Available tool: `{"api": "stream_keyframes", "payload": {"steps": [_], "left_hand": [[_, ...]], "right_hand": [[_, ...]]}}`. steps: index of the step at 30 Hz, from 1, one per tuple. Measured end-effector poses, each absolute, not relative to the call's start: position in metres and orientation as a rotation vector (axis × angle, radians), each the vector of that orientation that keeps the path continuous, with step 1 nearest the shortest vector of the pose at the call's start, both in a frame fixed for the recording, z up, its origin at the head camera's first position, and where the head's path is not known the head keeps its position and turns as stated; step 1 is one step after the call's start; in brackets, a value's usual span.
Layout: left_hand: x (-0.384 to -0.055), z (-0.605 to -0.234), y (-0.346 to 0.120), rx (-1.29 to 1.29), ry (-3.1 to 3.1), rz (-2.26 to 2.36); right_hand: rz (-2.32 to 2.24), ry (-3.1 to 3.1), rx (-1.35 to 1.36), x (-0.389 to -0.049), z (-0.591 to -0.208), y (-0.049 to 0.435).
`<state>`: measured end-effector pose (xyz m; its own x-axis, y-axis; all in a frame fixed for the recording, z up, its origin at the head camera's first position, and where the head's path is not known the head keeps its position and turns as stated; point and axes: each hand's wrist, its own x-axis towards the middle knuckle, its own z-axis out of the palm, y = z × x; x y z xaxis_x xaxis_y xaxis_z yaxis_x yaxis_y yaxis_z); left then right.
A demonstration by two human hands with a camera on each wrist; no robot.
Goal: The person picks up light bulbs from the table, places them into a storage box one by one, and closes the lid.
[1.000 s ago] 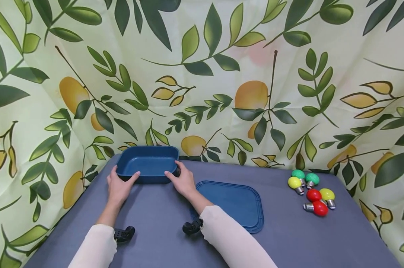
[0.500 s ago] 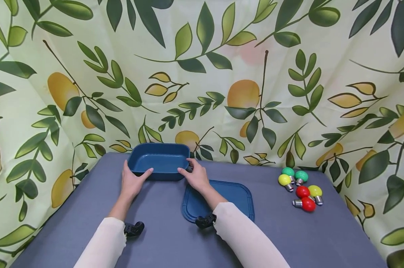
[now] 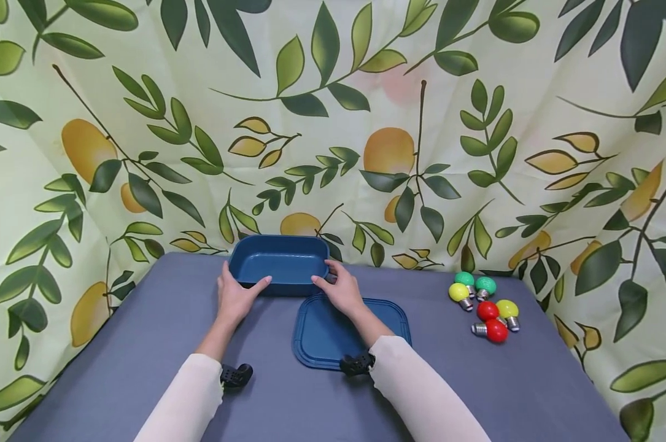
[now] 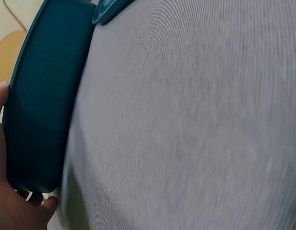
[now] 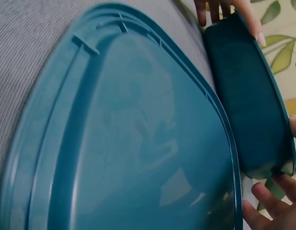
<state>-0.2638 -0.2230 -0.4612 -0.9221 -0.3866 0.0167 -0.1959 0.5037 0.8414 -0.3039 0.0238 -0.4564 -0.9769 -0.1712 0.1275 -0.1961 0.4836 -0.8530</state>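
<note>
A blue rectangular plastic container, open at the top, is near the back edge of the table. My left hand grips its left end, thumb along the front rim. At the opposite end my right hand holds it the same way, fingers around the corner. The inside shows only its bare floor. In the right wrist view a matching blue lid lies flat, right in front of the container. Whether the container's base touches the table cannot be told.
Several colored light bulbs, green, yellow and red with metal screw bases, lie in a group at the right. A grey cloth covers the table. Behind it hangs a curtain printed with leaves and fruit.
Both hands have carried the container to the right, so it now stands partly behind the lid. The head view has turned slightly right. Lid and bulbs keep their places on the table.
</note>
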Motion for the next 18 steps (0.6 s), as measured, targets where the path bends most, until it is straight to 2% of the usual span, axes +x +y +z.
{"api": "stream_keyframes", "payload": {"steps": [18], "left_hand": [[-0.271,-0.458,-0.162,0.404,-2.616,-1.393]], "right_hand": [[1.561,-2.650,0.235,-0.299,-0.462,0.093]]}}
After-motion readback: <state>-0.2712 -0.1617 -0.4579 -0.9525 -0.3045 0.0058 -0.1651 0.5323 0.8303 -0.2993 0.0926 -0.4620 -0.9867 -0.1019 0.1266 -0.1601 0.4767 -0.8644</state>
